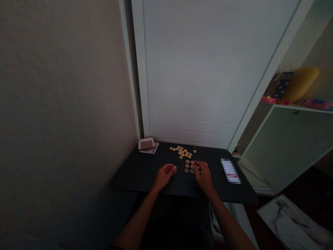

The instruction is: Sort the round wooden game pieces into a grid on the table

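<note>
Small round wooden game pieces, which look like Chinese chess pieces, lie on the dark table [143,177]. My left hand [164,172] is closed in a pinch on one pale game piece [175,168], just above the tabletop. To its right, marked game pieces [187,166] sit in short rows, some with red marks and some with dark ones. My right hand [203,173] reaches over the right part of these rows, thumb and index finger apart, and hides some pieces. Behind the rows lies a loose cluster of plain-looking game pieces [183,152].
Two stacked flat boxes or frames [147,144] occupy the table's back left corner. A blurred white phone-like rectangle [230,171] lies on the right side. A white panel [187,76] rises behind the table, a wall [65,104] stands left, and shelves with a yellow object [300,83] are right.
</note>
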{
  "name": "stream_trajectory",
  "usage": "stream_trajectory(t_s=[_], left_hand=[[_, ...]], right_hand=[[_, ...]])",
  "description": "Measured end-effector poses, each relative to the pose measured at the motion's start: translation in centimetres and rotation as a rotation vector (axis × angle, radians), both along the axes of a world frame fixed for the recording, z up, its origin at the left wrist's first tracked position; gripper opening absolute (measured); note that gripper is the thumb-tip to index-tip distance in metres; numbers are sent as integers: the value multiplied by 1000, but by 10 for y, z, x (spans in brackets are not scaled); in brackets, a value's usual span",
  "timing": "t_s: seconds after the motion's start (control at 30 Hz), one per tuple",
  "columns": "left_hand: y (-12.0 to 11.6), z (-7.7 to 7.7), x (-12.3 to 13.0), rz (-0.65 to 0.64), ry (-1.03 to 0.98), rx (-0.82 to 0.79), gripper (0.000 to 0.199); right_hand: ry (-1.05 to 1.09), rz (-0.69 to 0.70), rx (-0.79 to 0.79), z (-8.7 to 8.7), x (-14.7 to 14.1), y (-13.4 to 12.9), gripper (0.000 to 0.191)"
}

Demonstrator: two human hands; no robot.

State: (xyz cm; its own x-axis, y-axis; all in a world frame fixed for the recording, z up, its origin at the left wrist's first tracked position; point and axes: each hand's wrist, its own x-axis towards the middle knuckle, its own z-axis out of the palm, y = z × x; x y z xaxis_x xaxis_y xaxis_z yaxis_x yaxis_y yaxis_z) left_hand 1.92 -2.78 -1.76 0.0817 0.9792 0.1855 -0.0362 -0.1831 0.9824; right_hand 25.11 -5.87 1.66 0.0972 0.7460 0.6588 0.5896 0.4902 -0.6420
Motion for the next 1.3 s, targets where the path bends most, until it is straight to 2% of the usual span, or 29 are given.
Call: stream_trajectory(t_s=[0.07, 0.17, 0.3, 0.47, 0.7, 0.83, 0.97, 1.07, 1.2, 1.3], left_hand=[[-1, 0, 0, 0, -5, 2, 41], [-2, 0, 1, -7, 9, 14, 41], [-1, 0, 2, -34, 121, 77, 38], [7, 3, 6, -42, 328, 162, 29], [18, 17, 16, -72, 602, 218, 20], [21, 18, 18, 20, 767, 244, 18], [20, 13, 20, 108, 787, 320, 18], [15, 12, 20, 126, 773, 375, 21], [6, 10, 16, 9, 785, 474, 19], [5, 7, 14, -26, 801, 490, 17]], right_hand=[[-19, -108, 9, -2, 33, 8, 30], [-29, -218, 2, -16, 72, 16, 38], [23, -278, -53, -37, 95, 23, 46], [79, -266, -138, -46, 100, 29, 51], [102, -292, -188, -50, 103, 31, 53], [101, -302, -187, -51, 103, 31, 51], [108, -298, -195, -50, 103, 31, 49], [108, -308, -210, -49, 102, 30, 49], [114, -309, -217, -47, 101, 29, 49], [107, -309, -216, -47, 101, 29, 49]])
